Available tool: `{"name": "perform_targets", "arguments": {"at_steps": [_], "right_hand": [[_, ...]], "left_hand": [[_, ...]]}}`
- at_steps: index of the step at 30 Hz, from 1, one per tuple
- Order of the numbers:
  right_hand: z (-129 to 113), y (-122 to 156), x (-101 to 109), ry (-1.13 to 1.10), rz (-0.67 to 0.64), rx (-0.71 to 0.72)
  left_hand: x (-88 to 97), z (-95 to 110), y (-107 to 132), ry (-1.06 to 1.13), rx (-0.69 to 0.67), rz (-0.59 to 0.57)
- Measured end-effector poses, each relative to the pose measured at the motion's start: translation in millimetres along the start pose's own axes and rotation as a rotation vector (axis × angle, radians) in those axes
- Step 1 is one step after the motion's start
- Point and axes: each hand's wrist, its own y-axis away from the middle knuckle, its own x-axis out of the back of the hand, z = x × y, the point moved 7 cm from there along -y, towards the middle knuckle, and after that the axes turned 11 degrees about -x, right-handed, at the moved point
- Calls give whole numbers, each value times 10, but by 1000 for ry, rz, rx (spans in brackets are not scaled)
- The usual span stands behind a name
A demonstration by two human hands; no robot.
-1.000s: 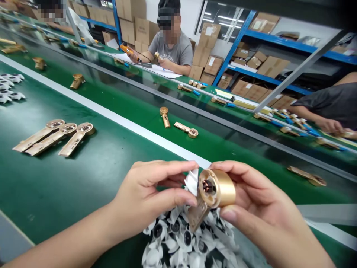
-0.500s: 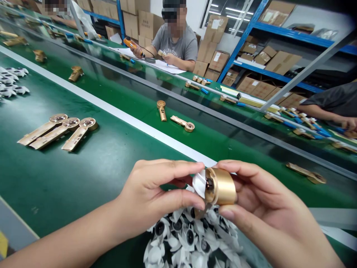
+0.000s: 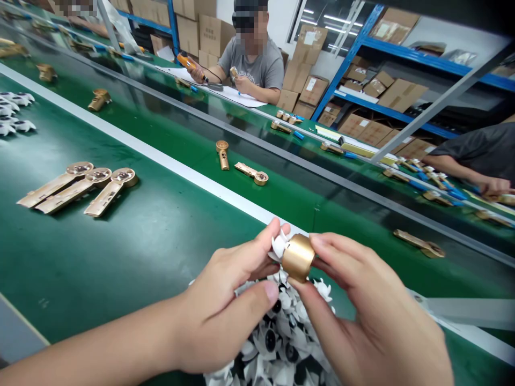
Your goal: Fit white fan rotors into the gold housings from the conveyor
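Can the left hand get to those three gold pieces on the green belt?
Probably yes. The left hand is near them, and nothing stands on the green belt between it and the gold pieces. But it seems to be pinching a white piece, so it may need to let go first.

Bare left hand [image 3: 221, 316]; bare right hand [image 3: 370, 321]; bare forearms [image 3: 88, 354]

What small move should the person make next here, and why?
Probably press the white piece firmly into the gold cap. The left hand pinches the piece against the cap's end while the right hand steadies the cap. The fingers hide whether it is fully seated, so this is only a judgement.
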Motion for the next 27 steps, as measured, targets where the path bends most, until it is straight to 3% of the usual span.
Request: {"name": "perform_targets", "arguments": {"at_steps": [4,7,10,11,14,16,18,20,24,27], "right_hand": [[-48,-4,67,0,-20,1],[124,-214,46,15,-42,-37],[704,-612,-225,238,-195,-256],[932,-743,-339,292,-255,-324],[1495,-1023,-596,347,-371,-433],[1725,-1040,-590,354,-387,-472],[1818,-877,-401,350,-351,-492],[1792,-521,-109,325,-318,-500],[1621,572,375,215,-354,-519],[1557,1305,507,172,-290,-530]], "left_hand": [[-35,46,19,-107,-81,-109],[137,-13,-50,-301,41,-153],[533,-59,-125,-587,230,-87],[631,-78,-132,-668,288,-123],[716,-225,-40,-751,465,-411],[712,-335,57,-771,530,-524],[712,-441,116,-836,556,-532],[724,-532,129,-917,567,-491],[827,-641,75,-1026,600,-360],[891,-676,62,-1032,586,-307]]}}
